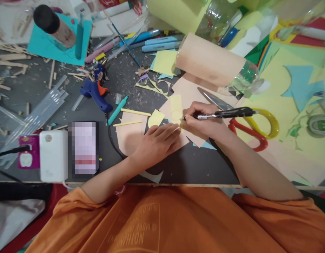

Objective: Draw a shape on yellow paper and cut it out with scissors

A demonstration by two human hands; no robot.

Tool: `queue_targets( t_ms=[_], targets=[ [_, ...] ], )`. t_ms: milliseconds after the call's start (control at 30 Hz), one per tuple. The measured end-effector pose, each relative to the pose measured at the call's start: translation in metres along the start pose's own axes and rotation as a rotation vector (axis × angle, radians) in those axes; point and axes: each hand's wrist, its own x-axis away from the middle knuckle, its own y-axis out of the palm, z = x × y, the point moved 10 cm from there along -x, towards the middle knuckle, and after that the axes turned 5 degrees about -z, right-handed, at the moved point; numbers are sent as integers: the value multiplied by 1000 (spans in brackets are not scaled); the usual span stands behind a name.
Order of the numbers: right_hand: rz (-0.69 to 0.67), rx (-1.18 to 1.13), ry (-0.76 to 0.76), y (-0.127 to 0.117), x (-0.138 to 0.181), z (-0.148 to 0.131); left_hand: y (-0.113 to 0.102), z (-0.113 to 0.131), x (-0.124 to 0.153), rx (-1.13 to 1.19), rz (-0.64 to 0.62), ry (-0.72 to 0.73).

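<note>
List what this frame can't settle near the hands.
All in the head view:
Pen: tip too small to tell whether it touches the yellow strip.
Whatever lies under the left hand: covered by it.
Scissors: middle hidden by pen and right hand.
Phone: screen pixelated.

Diffuse light leaves soft shadows on the pink paper (129,138) left of the right hand (200,120) and on the table (175,168) on its near side. Glare flecks the bottle (217,19) beyond; far left, the phone screen (85,147) is pixelated. Outer edges blur.
</note>
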Motion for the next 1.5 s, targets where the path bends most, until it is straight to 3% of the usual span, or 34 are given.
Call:
queue_targets(
  t_ms=[100,233,367,967,1500],
  targets=[
    [64,-4,-10,-6,1,-1,0,0,0,3,-1,2],
    [4,34,-1,0,0,-3,0,0,0,2,-8,6],
    [71,34,-10,-7,1,-3,1,0,0,4,-12,2],
    [105,-20,-11,-10,0,1,7,-1,0,38,-80,-11],
    [125,-43,7,-12,0,4,3,0,1,3,-21,-2]
  ],
)
